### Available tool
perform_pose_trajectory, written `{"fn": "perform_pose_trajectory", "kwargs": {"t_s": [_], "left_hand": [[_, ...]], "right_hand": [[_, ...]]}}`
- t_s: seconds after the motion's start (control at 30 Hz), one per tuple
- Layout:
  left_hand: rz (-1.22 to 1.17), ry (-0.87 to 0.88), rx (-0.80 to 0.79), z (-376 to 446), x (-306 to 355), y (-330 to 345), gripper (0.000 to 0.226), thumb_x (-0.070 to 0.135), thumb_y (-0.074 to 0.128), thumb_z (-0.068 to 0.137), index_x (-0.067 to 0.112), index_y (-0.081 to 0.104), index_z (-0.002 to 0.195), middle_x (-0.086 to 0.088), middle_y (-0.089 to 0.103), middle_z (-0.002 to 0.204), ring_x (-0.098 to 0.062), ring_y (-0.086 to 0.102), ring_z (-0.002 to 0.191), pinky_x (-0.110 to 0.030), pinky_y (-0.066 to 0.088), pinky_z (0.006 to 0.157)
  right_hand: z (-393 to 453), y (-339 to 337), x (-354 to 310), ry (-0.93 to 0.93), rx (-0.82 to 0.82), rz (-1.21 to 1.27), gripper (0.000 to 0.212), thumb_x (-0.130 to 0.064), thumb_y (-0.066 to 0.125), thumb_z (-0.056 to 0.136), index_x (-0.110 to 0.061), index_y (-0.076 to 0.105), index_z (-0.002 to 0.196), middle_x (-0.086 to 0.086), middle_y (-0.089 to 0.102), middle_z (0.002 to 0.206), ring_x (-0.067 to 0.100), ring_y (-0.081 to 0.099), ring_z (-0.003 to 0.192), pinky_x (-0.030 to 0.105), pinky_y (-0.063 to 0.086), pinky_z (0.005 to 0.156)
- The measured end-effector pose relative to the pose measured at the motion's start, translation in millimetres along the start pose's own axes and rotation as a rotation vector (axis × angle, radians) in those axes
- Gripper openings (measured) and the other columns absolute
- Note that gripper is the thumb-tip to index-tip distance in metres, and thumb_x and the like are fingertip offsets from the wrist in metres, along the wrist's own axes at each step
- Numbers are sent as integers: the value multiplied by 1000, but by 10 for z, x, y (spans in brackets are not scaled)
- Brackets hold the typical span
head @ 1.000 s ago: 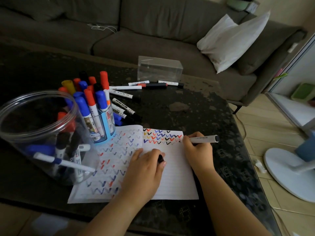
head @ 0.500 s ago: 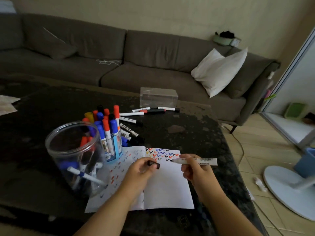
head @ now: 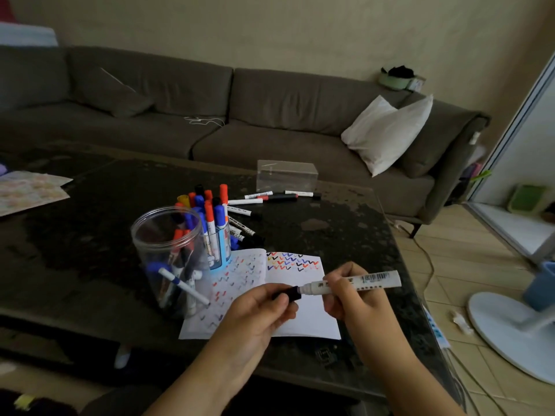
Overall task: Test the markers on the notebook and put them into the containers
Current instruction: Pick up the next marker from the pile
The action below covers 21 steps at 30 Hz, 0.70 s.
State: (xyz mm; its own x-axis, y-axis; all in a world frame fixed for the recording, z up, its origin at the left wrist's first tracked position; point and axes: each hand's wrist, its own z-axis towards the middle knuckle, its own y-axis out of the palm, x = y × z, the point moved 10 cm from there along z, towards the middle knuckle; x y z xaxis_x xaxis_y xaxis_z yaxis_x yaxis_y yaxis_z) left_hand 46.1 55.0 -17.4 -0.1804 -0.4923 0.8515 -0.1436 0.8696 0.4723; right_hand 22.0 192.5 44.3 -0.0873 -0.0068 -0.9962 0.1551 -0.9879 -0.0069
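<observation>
here one left hand (head: 258, 307) pinches one black cap (head: 286, 294), right hand (head: 351, 298) grips one marker (head: 354, 285).

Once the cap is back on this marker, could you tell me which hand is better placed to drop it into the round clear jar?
Probably the left. The left hand holds the black cap on the side nearer the clear jar. The right hand, gripping the marker, would have to cross over the notebook.
</observation>
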Motion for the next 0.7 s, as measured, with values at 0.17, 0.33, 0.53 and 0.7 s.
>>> {"fn": "perform_pose_trajectory", "kwargs": {"t_s": [0.17,0.33,0.53,0.7], "left_hand": [[430,85,-106,-199,108,139,18,10,51,93,13,65,103,-3,73,82,-10,68,81,-16,50,77],[1004,244,-236,-356,273,261,14,30,49,95,35,61,91,18,68,83,0,62,81,-26,49,85],[1079,485,-192,-625,581,466,17,35,50,93,38,56,77,17,59,68,2,53,64,-12,38,58],[1072,526,-170,-689,609,447,20,31,51,92,37,55,74,21,56,65,2,53,66,-12,37,58]], "right_hand": [[-136,26,-31,-2,-44,-72,21,-13,57,91,5,54,80,-2,43,48,5,36,43,14,31,43],[-230,-17,-114,-23,-43,-132,36,-29,55,91,3,57,74,0,47,48,9,40,45,19,34,45],[-308,-16,-179,-25,92,142,30,-10,46,95,4,46,68,5,30,48,11,27,41,24,24,41],[-302,101,-194,-15,84,189,24,-7,44,95,-6,44,70,4,28,50,12,25,43,27,23,43]]}}
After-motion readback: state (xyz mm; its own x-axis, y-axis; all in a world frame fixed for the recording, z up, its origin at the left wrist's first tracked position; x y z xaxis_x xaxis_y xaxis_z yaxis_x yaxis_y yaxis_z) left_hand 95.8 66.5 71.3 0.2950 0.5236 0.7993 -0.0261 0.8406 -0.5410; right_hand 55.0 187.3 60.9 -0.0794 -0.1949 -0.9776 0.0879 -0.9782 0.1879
